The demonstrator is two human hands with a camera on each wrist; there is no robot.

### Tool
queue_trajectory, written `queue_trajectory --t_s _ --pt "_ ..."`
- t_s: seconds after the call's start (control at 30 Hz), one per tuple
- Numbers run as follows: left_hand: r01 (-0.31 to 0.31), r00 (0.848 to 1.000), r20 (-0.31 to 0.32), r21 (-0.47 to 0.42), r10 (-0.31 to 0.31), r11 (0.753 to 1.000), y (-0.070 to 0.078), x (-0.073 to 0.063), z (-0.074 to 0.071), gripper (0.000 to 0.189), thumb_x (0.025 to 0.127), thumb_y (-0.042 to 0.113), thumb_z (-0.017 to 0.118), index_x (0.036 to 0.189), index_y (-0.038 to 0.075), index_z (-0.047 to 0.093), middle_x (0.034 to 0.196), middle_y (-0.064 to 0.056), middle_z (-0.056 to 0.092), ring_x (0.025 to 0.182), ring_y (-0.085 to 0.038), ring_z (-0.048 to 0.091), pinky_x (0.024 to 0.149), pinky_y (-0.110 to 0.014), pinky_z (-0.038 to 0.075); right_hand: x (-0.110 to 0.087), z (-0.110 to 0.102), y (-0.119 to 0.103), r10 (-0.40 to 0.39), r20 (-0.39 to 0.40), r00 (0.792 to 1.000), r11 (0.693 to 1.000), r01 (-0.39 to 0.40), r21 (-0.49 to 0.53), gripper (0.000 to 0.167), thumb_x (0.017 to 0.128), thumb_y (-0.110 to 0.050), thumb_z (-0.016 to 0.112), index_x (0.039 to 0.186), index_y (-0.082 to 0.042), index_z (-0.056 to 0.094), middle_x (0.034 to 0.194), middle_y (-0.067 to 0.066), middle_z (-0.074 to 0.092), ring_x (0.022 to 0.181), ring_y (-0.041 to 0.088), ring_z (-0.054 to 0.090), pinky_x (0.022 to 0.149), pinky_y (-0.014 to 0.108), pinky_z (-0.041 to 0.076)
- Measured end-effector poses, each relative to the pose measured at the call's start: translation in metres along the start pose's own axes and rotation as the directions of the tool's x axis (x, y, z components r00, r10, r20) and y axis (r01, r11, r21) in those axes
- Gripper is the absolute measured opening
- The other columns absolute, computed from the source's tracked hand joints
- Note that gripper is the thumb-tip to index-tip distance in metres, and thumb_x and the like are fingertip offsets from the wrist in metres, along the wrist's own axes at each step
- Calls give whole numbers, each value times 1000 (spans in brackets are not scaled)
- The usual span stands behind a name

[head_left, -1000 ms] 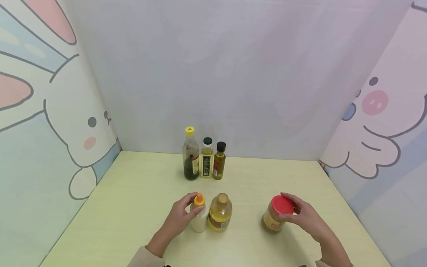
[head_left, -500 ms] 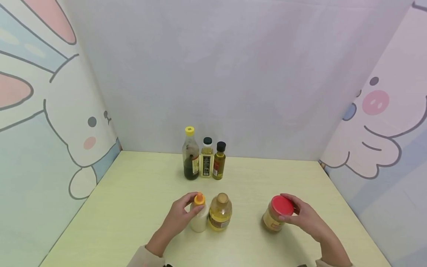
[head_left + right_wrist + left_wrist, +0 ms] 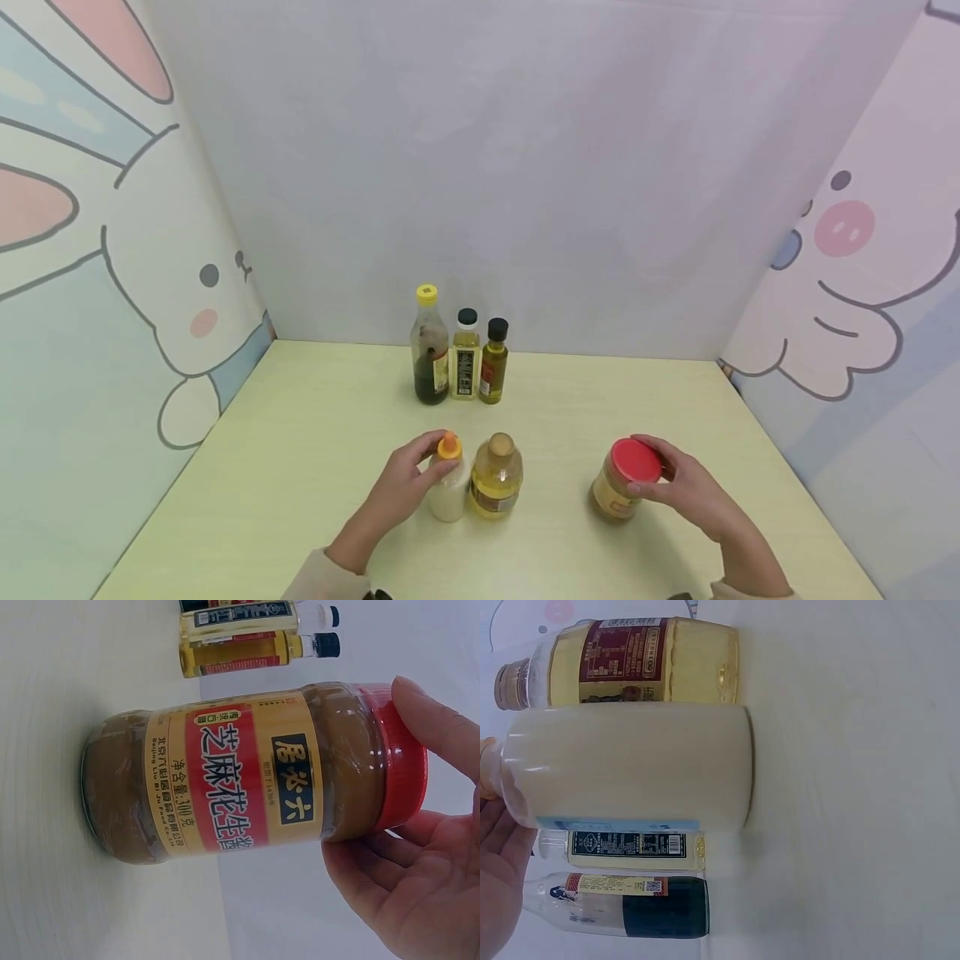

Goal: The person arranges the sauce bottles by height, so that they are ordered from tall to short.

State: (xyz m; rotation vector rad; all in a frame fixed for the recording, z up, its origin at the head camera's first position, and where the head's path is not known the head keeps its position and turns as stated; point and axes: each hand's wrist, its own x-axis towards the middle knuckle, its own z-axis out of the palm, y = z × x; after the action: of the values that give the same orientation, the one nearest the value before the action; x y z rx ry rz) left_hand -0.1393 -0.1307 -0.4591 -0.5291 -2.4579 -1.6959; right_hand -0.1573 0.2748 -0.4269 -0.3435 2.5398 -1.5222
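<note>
In the head view my left hand (image 3: 400, 483) holds a white squeeze bottle (image 3: 448, 500) by its neck, just under the orange nozzle cap. Thumb and fingers lie on either side. The bottle is upright, close beside a bottle of yellow oil (image 3: 496, 483) with a tan cap. Over on the right, my right hand (image 3: 690, 492) grips the red lid of a peanut butter jar (image 3: 613, 498). The right wrist view shows the jar's brown contents and yellow-and-red label (image 3: 225, 780), with the thumb on one side of the lid and fingers on the other.
Behind the hands, near the back wall, stand a dark sauce bottle (image 3: 431, 367) with a yellow cap, a clear oil bottle (image 3: 465, 367) and a small black-capped oil bottle (image 3: 492, 371). Cartoon-printed panels (image 3: 862, 275) border the pale yellow table (image 3: 300, 433) at both sides.
</note>
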Motion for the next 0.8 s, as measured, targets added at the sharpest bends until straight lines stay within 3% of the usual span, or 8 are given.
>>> queue_trajectory --t_s 0.8 --pt "0 999 -52 33 1 999 6 8 -3 43 96 23 64 130 -3 56 123 -13 62 116 -33 57 98 -47 44 0 0 1 19 10 1000 1000 -19 19 74 82 -13 79 141 7 39 130 24 51 120 42 49 83 25 51"
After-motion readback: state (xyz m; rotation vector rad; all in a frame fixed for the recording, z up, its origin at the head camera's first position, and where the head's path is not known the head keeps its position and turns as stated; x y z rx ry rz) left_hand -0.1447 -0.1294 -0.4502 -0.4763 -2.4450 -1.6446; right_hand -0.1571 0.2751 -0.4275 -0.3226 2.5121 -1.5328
